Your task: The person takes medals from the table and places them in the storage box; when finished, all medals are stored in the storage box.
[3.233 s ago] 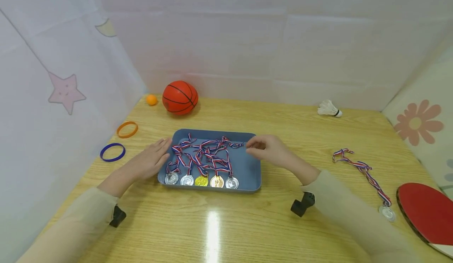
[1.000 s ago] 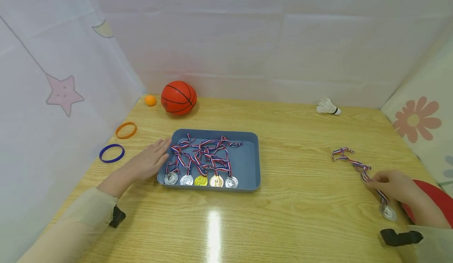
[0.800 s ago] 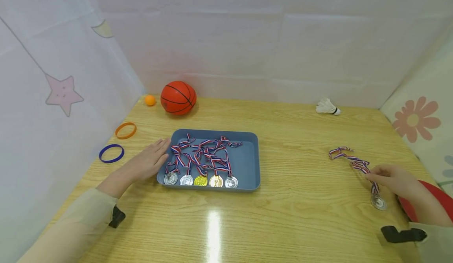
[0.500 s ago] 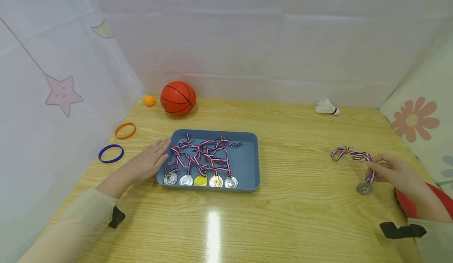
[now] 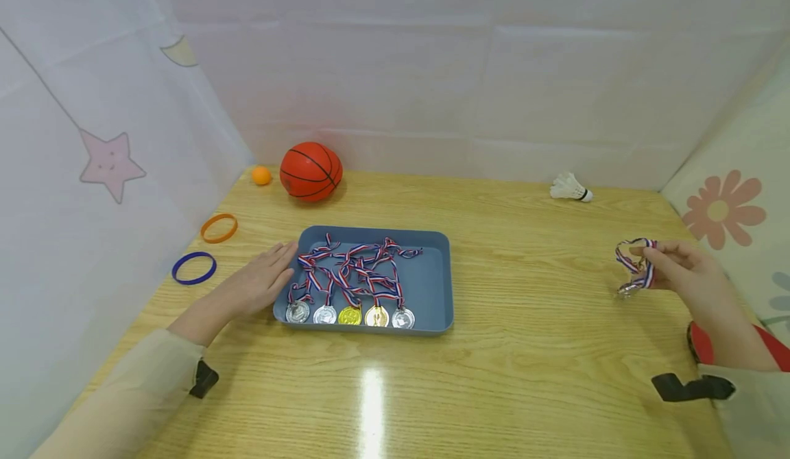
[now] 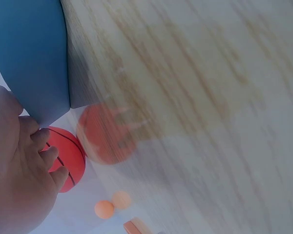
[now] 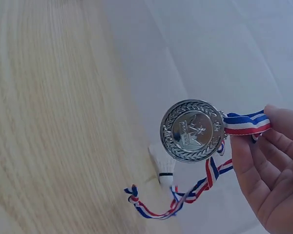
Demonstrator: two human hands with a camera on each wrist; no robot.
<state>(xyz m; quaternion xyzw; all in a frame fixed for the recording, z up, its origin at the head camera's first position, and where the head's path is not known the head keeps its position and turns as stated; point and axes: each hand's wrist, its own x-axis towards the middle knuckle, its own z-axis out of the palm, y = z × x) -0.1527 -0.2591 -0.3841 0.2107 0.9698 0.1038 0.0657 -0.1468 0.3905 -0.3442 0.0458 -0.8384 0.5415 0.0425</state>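
Note:
My right hand (image 5: 694, 277) pinches the striped ribbon of a silver medal (image 7: 193, 130) between thumb and fingers, held up off the table at the right. The ribbon's knotted end dangles below the disc in the right wrist view. A blue-grey tray (image 5: 435, 301) lies in the middle, with several medals in a row along its near side: silver ones, a yellow-gold medal (image 5: 350, 316) and a bronze-gold medal (image 5: 376, 317). Their ribbons lie tangled behind them. Fingers straight, my left hand (image 5: 256, 282) rests against the tray's left edge.
A small basketball (image 5: 311, 171) and an orange ball (image 5: 261, 175) sit at the back left. Orange wristband (image 5: 219, 228) and blue wristband (image 5: 194, 268) lie left of the tray. A shuttlecock (image 5: 570, 187) lies at the back right; a red paddle (image 5: 771, 346) is partly behind the right arm.
My right hand went from the tray's right edge to the medal on the right, took its ribbon and lifted it off the table. The left hand has stayed by the tray.

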